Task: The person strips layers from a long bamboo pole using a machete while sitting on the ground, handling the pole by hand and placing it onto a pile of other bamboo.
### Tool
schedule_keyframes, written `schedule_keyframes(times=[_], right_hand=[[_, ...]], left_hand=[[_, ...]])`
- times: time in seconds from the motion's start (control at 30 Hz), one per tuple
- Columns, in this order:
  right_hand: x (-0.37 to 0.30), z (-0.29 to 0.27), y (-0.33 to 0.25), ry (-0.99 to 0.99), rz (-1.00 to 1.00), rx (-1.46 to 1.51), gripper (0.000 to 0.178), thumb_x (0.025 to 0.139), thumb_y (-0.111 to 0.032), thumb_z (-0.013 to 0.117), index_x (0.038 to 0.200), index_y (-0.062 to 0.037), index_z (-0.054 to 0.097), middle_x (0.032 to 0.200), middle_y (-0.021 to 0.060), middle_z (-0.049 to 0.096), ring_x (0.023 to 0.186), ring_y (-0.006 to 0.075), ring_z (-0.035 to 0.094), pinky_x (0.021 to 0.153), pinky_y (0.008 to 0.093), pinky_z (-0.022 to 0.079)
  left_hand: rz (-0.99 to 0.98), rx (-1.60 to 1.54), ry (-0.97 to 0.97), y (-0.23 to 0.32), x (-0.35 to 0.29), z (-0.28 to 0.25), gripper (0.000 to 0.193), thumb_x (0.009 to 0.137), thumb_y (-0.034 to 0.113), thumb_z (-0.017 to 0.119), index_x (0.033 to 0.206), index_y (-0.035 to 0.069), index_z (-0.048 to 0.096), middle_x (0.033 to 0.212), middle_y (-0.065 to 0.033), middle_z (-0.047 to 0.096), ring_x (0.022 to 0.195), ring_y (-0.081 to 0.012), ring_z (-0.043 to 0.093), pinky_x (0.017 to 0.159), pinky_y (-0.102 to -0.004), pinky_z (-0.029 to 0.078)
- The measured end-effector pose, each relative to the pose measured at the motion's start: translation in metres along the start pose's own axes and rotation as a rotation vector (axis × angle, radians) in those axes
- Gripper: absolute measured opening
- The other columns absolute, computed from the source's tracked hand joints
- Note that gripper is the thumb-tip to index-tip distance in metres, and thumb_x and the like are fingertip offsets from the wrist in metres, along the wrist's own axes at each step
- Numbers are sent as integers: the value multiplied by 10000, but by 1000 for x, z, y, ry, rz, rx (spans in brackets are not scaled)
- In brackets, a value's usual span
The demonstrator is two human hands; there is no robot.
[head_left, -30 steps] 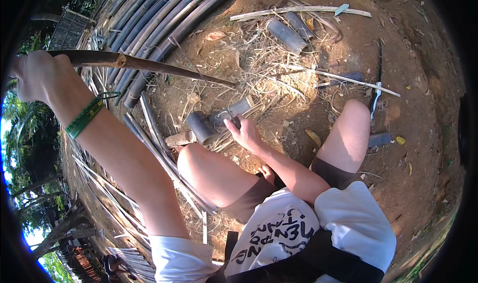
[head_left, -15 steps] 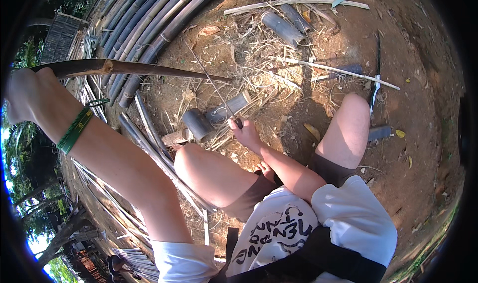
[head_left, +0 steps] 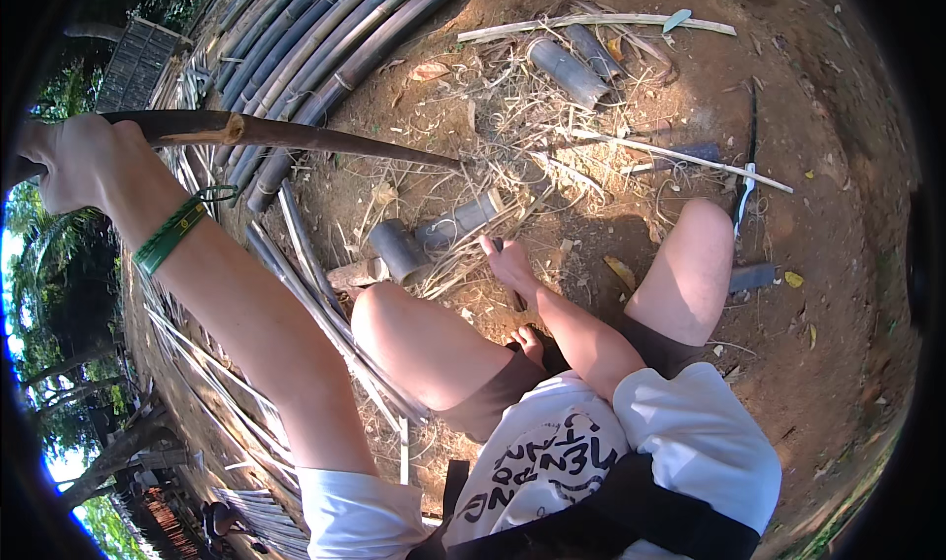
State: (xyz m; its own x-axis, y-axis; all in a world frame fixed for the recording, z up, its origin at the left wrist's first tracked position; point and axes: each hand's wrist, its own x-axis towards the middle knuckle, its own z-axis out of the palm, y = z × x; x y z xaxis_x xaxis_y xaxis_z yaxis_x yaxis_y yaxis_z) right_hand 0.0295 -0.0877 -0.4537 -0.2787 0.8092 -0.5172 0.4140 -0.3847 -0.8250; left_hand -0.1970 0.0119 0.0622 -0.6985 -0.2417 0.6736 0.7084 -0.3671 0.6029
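My left hand (head_left: 84,161) is raised at the far left, its fingers wrapped round a dark bamboo pole (head_left: 325,139) with a pale node. The pole slants away to the right, and its tip reaches the shavings on the ground. Between my knees, my right hand (head_left: 507,264) is closed round the dark handle of a knife (head_left: 518,302). Its long thin blade cannot be made out now. Short dark bamboo pieces (head_left: 398,251) lie just left of that hand, beside pale split strips.
Long bamboo poles (head_left: 345,52) are stacked at the upper left. Shavings (head_left: 512,116) cover the ground ahead, with a cut bamboo section (head_left: 570,72) among them. A long blade with a white-wrapped handle (head_left: 746,190) lies beyond my right knee. Split lengths (head_left: 305,284) run along my left.
My left hand has shifted right with the bamboo pole. My right hand has turned, so the knife's thin blade, seen earlier pointing up and left, no longer shows. The view has shifted slightly.
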Motion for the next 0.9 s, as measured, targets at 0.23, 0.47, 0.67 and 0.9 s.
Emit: schedule_keyframes(times=[0.23,0.47,0.67,0.9], right_hand=[[-21,8,-2,66,-270,150,569,978,-458,549,662,17,541,510,117,480,482,208,472,496,415,382],[55,5,71,-10,136,-56,601,922,-556,567,772,19,658,687,185,656,656,353,658,638,453,488],[29,-55,52,2,82,-137,589,913,-540,596,725,17,623,624,149,620,588,281,640,602,432,492],[-11,-47,36,79,-40,-10,567,925,-523,592,694,-5,600,599,92,583,561,207,600,545,390,444]], left_hand=[[-123,-108,-42,13,-14,-5,325,926,225,613,1098,-18,484,882,-84,540,659,-184,519,518,-319,420],[-58,-182,-122,44,-41,-3,509,954,370,654,1036,-78,428,727,-68,482,581,-177,465,521,-340,403],[-55,-188,-202,28,-23,-13,430,921,277,708,1040,-49,454,759,-57,526,606,-161,525,523,-325,462],[-137,-212,-456,33,17,-41,139,923,39,656,843,2,549,707,-55,578,680,-182,626,642,-348,561]])
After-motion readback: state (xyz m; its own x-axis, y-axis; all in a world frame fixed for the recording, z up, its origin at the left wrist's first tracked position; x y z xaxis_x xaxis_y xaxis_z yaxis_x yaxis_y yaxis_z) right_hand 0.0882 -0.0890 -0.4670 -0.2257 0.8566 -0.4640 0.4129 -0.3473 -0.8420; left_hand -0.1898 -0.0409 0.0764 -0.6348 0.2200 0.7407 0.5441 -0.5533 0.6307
